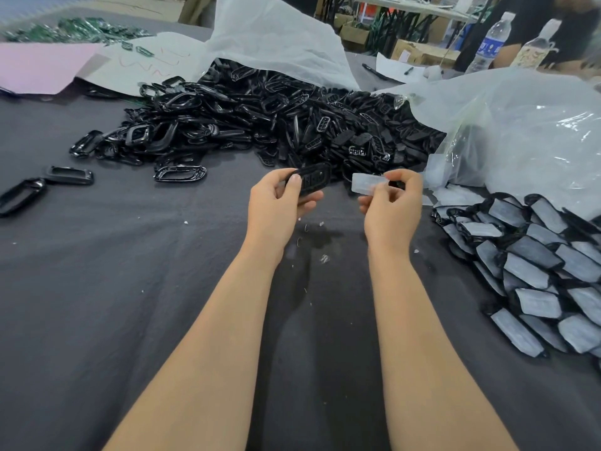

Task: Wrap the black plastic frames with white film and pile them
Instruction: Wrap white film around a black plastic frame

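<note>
My left hand (279, 203) grips a black plastic frame (313, 179) above the dark table, thumb on its near face. A hand's width to the right, my right hand (392, 205) pinches a small piece of white film (369, 183) between thumb and fingers. A big heap of bare black frames (276, 122) lies just behind both hands. At the right edge sits a pile of frames covered in white film (536, 268).
The dark grey cloth table (130, 288) spreads out in front. Loose frames (68, 175) lie at the left. Large plastic bags (520, 131) stand at the back right, water bottles (489, 43) behind them. Pink and white sheets (45, 66) lie at the back left.
</note>
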`<state>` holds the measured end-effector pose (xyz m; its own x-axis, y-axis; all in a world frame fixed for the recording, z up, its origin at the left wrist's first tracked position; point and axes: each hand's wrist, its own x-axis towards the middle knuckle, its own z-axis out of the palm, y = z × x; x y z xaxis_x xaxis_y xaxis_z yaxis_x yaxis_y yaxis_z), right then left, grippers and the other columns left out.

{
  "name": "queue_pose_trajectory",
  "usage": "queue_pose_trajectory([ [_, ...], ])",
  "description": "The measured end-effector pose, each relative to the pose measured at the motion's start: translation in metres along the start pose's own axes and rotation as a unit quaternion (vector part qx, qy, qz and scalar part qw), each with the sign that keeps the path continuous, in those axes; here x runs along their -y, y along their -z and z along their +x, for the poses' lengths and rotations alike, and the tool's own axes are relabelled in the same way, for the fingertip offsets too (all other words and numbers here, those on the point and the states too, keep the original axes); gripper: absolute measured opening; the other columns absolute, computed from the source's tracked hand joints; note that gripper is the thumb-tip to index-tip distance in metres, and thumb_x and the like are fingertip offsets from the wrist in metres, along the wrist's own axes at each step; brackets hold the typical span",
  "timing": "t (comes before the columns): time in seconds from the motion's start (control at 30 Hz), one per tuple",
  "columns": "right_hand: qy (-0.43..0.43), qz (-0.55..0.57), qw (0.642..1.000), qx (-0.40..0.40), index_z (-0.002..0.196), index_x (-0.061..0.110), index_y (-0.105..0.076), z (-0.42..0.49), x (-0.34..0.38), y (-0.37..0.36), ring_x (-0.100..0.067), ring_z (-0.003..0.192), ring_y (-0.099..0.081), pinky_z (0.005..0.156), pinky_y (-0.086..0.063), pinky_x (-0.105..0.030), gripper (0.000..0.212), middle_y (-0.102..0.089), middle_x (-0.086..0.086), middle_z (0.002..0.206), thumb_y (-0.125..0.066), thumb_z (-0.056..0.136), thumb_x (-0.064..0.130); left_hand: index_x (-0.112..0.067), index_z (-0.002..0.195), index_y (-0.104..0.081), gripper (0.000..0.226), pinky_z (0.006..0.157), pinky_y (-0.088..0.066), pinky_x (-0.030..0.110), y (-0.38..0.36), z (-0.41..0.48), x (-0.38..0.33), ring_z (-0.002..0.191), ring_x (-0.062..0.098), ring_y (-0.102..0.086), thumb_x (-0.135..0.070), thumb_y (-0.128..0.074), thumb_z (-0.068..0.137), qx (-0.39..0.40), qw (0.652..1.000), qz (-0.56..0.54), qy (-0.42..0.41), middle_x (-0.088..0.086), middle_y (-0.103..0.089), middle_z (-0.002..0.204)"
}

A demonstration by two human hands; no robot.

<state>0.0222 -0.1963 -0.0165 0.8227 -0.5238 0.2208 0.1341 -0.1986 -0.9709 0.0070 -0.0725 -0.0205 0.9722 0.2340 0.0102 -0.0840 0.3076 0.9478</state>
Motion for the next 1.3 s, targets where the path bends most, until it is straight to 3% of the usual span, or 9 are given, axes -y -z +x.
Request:
queue_pose_trajectory([
  [0.1,0.004,-0.077,0.995,0.065,0.074,0.031,-0.055,-0.001,-0.002,-0.004,-0.025,0.079,-0.066,0.082,-0.054,-0.046,0.034,-0.064,0.0,0.079,-0.043,0.088,0.002,-0.015,0.101,-0.056,0.014,0.062,-0.054,0.016,-0.001,0.0,-0.001,0.072,0.011,-0.073,-0.008,-0.045,0.101,-0.001,1.0,-0.015,0.004,0.008,-0.067,0.099],
  [0.3,-0.005,0.012,0.983,0.184,0.081,0.028,-0.063,-0.007,0.001,-0.012,-0.011,0.079,-0.062,0.081,-0.054,-0.036,0.013,-0.065,0.007,0.079,-0.06,0.091,0.02,-0.014,0.097,-0.063,0.023,0.06,-0.055,0.018,-0.001,-0.001,-0.004,0.076,0.017,-0.074,-0.004,-0.042,0.1,0.023,0.999,-0.031,0.037,-0.002,-0.075,0.077],
  [0.53,0.008,0.005,0.979,0.203,0.076,0.028,-0.061,-0.005,0.0,-0.009,-0.009,0.073,-0.061,0.072,-0.052,-0.027,0.017,-0.064,0.008,0.074,-0.064,0.089,0.017,-0.01,0.106,-0.063,0.022,0.063,-0.054,0.016,-0.001,-0.003,-0.003,0.077,0.012,-0.073,-0.003,-0.043,0.1,0.037,0.999,0.015,0.016,0.003,-0.072,0.089],
  [0.73,-0.016,0.009,0.976,0.217,0.078,0.025,-0.06,-0.005,-0.001,-0.009,-0.015,0.078,-0.061,0.071,-0.051,-0.03,0.012,-0.063,0.002,0.078,-0.065,0.088,0.022,-0.012,0.108,-0.06,0.018,0.063,-0.054,0.014,0.0,-0.002,0.0,0.073,0.009,-0.072,-0.003,-0.047,0.099,0.026,0.996,0.079,-0.021,0.005,-0.069,0.097],
  [0.83,-0.051,0.042,0.973,0.223,0.081,0.022,-0.062,-0.004,-0.001,-0.009,-0.014,0.078,-0.063,0.063,-0.047,-0.021,0.008,-0.067,-0.001,0.082,-0.064,0.089,0.022,-0.013,0.102,-0.062,0.019,0.063,-0.055,0.016,0.001,-0.001,-0.002,0.074,0.013,-0.073,-0.003,-0.047,0.099,0.031,0.999,0.042,-0.002,0.004,-0.072,0.092],
  [1.0,-0.088,0.086,0.966,0.227,0.073,0.022,-0.062,-0.002,0.0,-0.008,-0.016,0.074,-0.063,0.063,-0.046,-0.022,0.016,-0.067,-0.002,0.077,-0.063,0.089,0.019,-0.015,0.095,-0.065,0.027,0.061,-0.055,0.018,0.004,0.001,-0.004,0.074,0.017,-0.074,-0.002,-0.042,0.099,0.056,0.998,-0.009,0.036,-0.002,-0.075,0.076],
  [1.3,-0.108,0.097,0.96,0.241,0.079,0.018,-0.064,-0.001,-0.002,-0.007,-0.021,0.083,-0.063,0.066,-0.046,-0.023,0.013,-0.068,-0.013,0.089,-0.06,0.091,0.019,-0.018,0.098,-0.067,0.028,0.063,-0.056,0.019,0.005,0.001,-0.004,0.077,0.017,-0.073,-0.004,-0.042,0.1,0.073,0.997,-0.007,0.034,-0.001,-0.075,0.083],
])
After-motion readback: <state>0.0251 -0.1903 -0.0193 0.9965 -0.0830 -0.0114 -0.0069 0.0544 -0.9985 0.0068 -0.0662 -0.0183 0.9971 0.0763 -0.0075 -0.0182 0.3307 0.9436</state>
